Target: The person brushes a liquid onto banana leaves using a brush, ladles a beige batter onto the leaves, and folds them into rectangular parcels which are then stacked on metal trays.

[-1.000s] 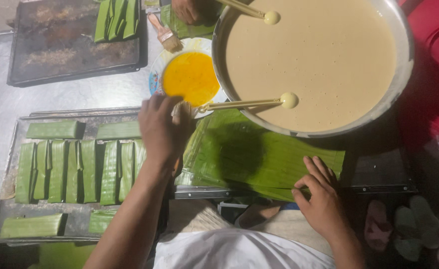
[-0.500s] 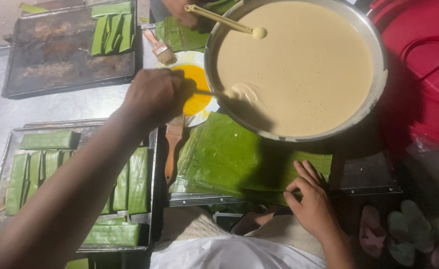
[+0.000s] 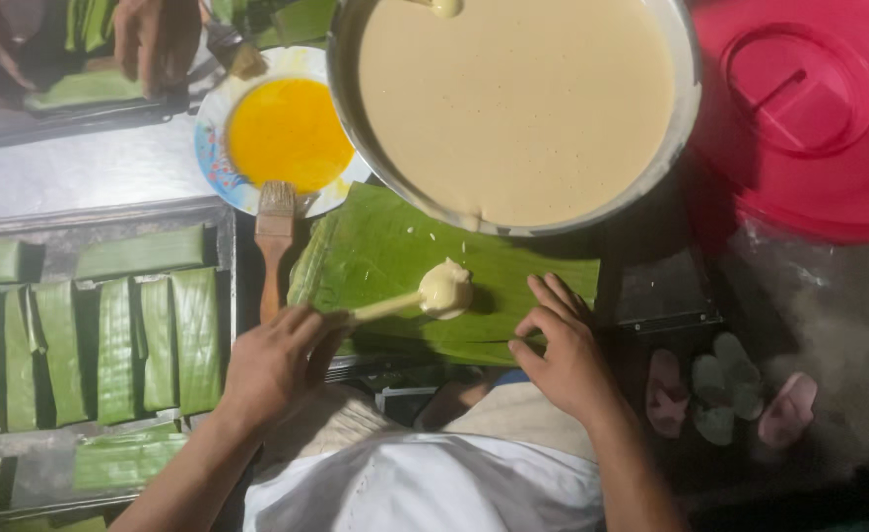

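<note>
Ladle (image 3: 442, 290) heaped with pale batter, over leaf (image 3: 425, 261); gripped by left hand (image 3: 275, 363); right hand (image 3: 561, 347) flat on leaf, fingers spread.

There is one big metal bowl (image 3: 686, 108) of pale batter, one small plate (image 3: 213, 163) of yellow liquid, one wooden brush (image 3: 275, 236), one red lid (image 3: 809, 108) at the right edge, and two ladles: one (image 3: 425, 296) full of batter over the stack of banana leaves (image 3: 405, 246), the other (image 3: 444, 8) at the bowl's far rim. The metal tray (image 3: 226, 236) at the left edge carries about ten folded green leaf parcels (image 3: 117, 335); some are cut off, so the count is rough. Three hands show: the person's left hand (image 3: 272, 365), right hand (image 3: 563, 355), and another person's hand (image 3: 154, 39) at the far left corner.
</note>
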